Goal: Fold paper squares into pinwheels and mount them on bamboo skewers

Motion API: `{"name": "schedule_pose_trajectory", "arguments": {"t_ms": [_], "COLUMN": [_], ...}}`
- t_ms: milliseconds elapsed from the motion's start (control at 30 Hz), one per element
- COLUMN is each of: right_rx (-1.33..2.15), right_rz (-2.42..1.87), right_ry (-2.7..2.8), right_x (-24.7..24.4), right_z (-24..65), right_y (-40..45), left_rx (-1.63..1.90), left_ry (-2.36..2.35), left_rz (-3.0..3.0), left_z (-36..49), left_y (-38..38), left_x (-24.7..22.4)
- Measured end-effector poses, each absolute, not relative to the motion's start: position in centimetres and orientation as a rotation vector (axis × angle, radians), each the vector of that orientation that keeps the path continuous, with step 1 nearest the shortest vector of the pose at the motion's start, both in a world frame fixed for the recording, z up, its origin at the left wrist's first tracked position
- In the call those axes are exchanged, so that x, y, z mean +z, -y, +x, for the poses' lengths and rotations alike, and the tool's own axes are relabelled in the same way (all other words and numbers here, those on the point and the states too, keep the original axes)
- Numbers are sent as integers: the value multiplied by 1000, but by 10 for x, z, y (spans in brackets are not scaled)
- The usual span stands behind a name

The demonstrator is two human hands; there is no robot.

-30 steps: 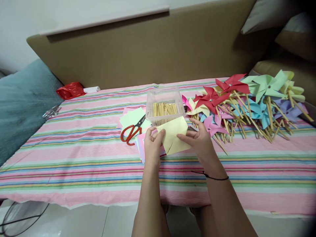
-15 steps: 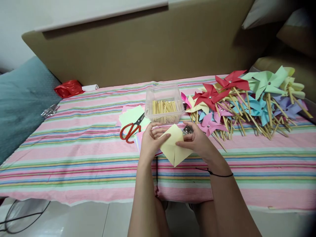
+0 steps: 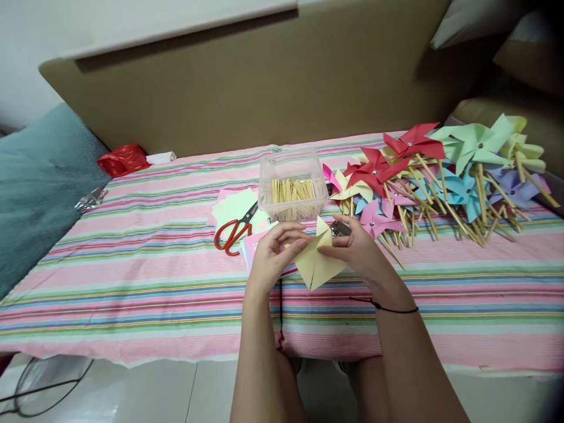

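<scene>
A pale yellow paper square [image 3: 318, 267], slit in from its near corner, is held up between my two hands. My left hand [image 3: 278, 254] pinches its left side between thumb and fingers. On the right, my right hand [image 3: 352, 247] grips the paper with the thumb in front, and the far corner stands up and curls. Just behind the right fingers is a small clear box of metal bits [image 3: 339, 229], partly hidden. Red-handled scissors [image 3: 233, 234] rest on a stack of coloured paper sheets [image 3: 233, 205] left of my left hand.
A clear plastic bin [image 3: 291, 161] with many short wooden sticks [image 3: 293, 191] stands beyond my hands. Finished paper pinwheels [image 3: 440, 170] on sticks pile up at the right. A red plastic bag [image 3: 123, 160] and a white roll [image 3: 161, 157] lie at the back left of the striped cloth [image 3: 154, 282].
The paper's far corner has lifted and curled between my hands, where it lay flatter before. Both hands have shifted slightly and more of the small box shows.
</scene>
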State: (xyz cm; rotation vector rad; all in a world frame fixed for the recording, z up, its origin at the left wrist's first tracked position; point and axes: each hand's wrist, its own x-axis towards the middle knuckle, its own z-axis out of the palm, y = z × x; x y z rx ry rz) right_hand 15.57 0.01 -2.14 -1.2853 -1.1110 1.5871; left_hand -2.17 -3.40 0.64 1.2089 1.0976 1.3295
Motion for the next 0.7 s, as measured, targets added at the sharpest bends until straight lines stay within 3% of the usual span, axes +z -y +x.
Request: {"name": "schedule_pose_trajectory", "arguments": {"t_ms": [700], "right_rx": [1690], "right_rz": [-1220], "right_ry": [1053], "right_x": [-16], "right_z": [158], "right_y": [1], "left_rx": [1261], "left_ry": [-1105], "left_rz": [1649], "left_z": [-24], "left_y": [30], "left_x": [5]}}
